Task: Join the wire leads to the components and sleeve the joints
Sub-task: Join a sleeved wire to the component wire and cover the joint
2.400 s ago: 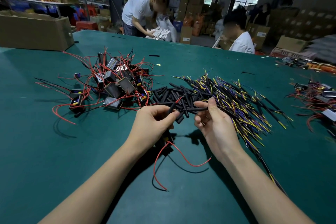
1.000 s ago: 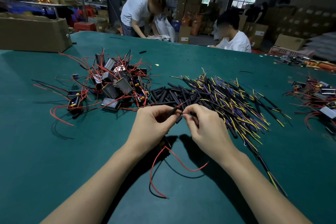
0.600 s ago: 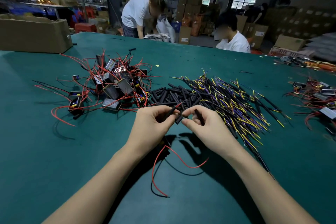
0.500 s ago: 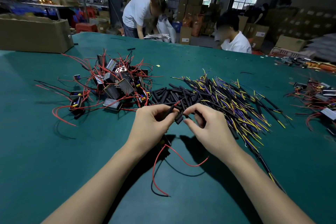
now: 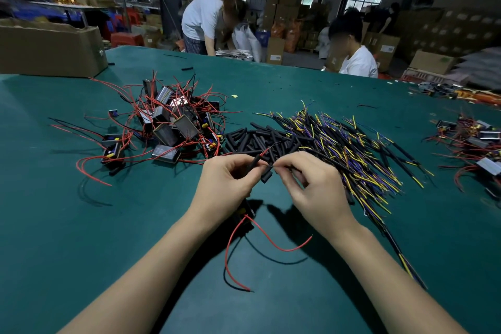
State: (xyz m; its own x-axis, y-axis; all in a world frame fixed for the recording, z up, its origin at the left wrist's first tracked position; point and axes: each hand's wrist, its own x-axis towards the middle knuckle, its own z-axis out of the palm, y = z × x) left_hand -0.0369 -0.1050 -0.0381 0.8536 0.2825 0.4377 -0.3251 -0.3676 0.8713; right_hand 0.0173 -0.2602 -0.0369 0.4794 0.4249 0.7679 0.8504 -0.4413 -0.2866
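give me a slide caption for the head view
Both hands pinch wire leads and a black sleeve above the green table.

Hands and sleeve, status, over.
Left hand pinches black sleeve. Right hand pinches a wire at short sleeve. Joint not visibly covered. Nothing blocking.

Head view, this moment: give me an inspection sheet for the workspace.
Surface: green table.
Job's things: pile of components with red leads; heap of black sleeves; bundle of yellow and purple wires.
Clutter: cardboard box at far left; further wired parts at right.
Grippers: left hand pinches a black sleeve; right hand pinches a thin wire.
Cables: loose red lead trails below the hands.
Surroundings: people, stacked cartons behind.
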